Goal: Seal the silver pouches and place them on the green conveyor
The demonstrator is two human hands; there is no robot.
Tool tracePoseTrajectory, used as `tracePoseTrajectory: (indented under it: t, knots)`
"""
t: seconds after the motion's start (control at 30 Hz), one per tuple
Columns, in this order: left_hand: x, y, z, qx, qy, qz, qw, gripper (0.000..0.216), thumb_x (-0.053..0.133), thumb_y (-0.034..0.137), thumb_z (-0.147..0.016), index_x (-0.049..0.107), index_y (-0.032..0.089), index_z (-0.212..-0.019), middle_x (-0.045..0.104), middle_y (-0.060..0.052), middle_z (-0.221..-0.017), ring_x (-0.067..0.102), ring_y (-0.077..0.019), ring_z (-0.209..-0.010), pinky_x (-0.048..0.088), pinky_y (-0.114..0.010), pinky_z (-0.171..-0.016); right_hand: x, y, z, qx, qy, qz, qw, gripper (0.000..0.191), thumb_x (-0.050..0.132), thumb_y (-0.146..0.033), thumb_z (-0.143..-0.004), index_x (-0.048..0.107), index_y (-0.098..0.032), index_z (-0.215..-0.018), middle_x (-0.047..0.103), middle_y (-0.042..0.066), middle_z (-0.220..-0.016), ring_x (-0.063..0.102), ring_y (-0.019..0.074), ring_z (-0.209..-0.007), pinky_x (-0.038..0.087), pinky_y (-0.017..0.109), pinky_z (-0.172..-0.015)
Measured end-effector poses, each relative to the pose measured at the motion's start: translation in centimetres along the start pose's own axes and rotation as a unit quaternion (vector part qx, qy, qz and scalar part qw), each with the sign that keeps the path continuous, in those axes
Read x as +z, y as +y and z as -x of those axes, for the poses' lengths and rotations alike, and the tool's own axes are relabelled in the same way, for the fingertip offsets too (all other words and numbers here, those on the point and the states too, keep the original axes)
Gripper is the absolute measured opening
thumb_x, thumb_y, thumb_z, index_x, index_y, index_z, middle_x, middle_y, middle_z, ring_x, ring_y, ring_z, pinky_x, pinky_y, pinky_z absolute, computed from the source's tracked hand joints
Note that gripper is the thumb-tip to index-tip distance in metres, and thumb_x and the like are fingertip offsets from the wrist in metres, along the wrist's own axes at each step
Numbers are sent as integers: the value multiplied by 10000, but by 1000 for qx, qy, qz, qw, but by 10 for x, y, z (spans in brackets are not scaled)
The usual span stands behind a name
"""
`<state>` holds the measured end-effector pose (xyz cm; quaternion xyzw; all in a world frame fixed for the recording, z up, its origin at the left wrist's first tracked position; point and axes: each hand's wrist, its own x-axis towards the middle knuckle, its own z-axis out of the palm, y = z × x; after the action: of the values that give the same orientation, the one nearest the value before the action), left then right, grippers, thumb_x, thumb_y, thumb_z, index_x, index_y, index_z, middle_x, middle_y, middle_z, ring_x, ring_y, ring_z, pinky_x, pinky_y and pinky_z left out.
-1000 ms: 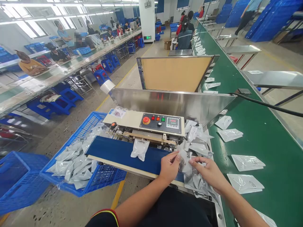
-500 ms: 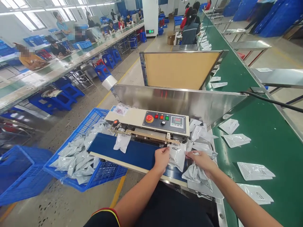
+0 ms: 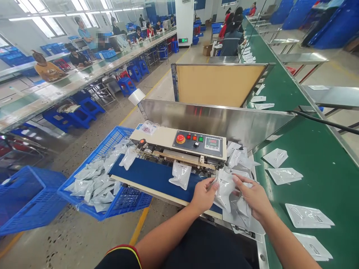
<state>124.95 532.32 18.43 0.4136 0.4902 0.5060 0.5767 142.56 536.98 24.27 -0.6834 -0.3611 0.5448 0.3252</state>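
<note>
A filled white plastic pouch (image 3: 225,188) is held up between my hands at the right end of a band sealing machine (image 3: 168,140). My left hand (image 3: 204,194) pinches its left edge, and my right hand (image 3: 252,196) grips its upper right side. More pouches lie beneath and behind my right fingers, partly hidden. On the machine's blue belt (image 3: 151,175), one pouch (image 3: 180,175) hangs from the sealing bar near the middle. Another pouch (image 3: 129,157) is at the belt's left end.
A blue basket (image 3: 105,216) full of pouches stands below the belt's left end, beside another blue crate (image 3: 30,201). Along my right runs a green conveyor (image 3: 308,149) with flat pouches on it. A steel guard (image 3: 213,116) rises behind the machine. People sit at benches farther off.
The pouch that was at the sealer's right end has moved left along the belt, out of my hands. My hands now hold another pouch. The leading pouch has reached the belt's left end.
</note>
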Motion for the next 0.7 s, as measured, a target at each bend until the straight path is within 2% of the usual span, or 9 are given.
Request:
tracePoseTrajectory:
  t: [0.1, 0.2, 0.3, 0.4, 0.47, 0.57, 0.63, 0.7]
  knots:
    - [3, -1, -1, 0, -17, -1, 1000, 574, 638, 654, -999, 848, 131, -1106, 805, -99, -951, 690, -237, -850, 570, -322, -808, -15, 15, 4, -4, -4, 36, 999, 582, 918, -701, -666, 807, -204, -949, 773, 77, -787, 701, 247, -671, 595, 358, -619]
    - [9, -2, -2, -19, -18, -20, 999, 560, 642, 657, -973, 800, 143, -817, 655, -29, -723, 538, -164, -695, 448, -267, -674, -25, 27, 9, -22, 23, 79, 996, 555, 904, -712, -671, 781, -205, -861, 682, 30, -622, 609, 205, -540, 509, 328, -523]
    - [21, -5, -9, -63, 59, -4, 996, 590, 697, 638, -897, 570, 178, -550, 377, 37, -552, 327, -112, -592, 267, -260, -568, -32, 30, 5, 20, 68, 52, 996, 545, 955, -652, -621, 766, -192, -845, 695, 44, -605, 599, 199, -531, 509, 320, -522]
    - [31, -13, -18, -124, 129, 28, 984, 622, 735, 620, -824, 391, 219, -496, 230, 67, -530, 207, -93, -580, 140, -275, -548, -36, 30, -9, 73, 50, 11, 996, 494, 989, -584, -608, 738, -186, -760, 698, 55, -602, 571, 171, -520, 508, 304, -510]
    - [33, -20, -22, -150, 159, 45, 975, 612, 768, 611, -782, 392, 223, -496, 242, 69, -524, 218, -90, -577, 136, -272, -541, -31, 28, -25, 97, 15, 6, 995, 469, 1002, -548, -612, 725, -186, -725, 679, 44, -582, 558, 155, -503, 489, 288, -486]
    - [22, -28, -27, -169, 204, 83, 961, 572, 808, 640, -736, 521, 196, -518, 357, 56, -513, 314, -96, -560, 232, -253, -533, -12, 22, -47, 104, -39, 32, 993, 443, 1007, -525, -634, 712, -199, -694, 679, 41, -585, 559, 150, -500, 474, 276, -466]
    - [5, -29, -28, -164, 219, 104, 956, 561, 805, 685, -740, 666, 158, -605, 530, 10, -563, 460, -131, -581, 361, -260, -564, 2, 17, -55, 103, -68, 38, 992, 433, 1017, -514, -633, 720, -205, -697, 724, 68, -653, 617, 178, -555, 498, 288, -479]
    - [-17, -25, -22, -122, 238, 95, 959, 567, 801, 691, -777, 796, 124, -804, 731, -82, -767, 649, -212, -734, 514, -311, -688, 11, 11, -54, 102, -80, 21, 991, 432, 1017, -521, -633, 750, -199, -743, 787, 110, -786, 680, 211, -637, 531, 305, -510]
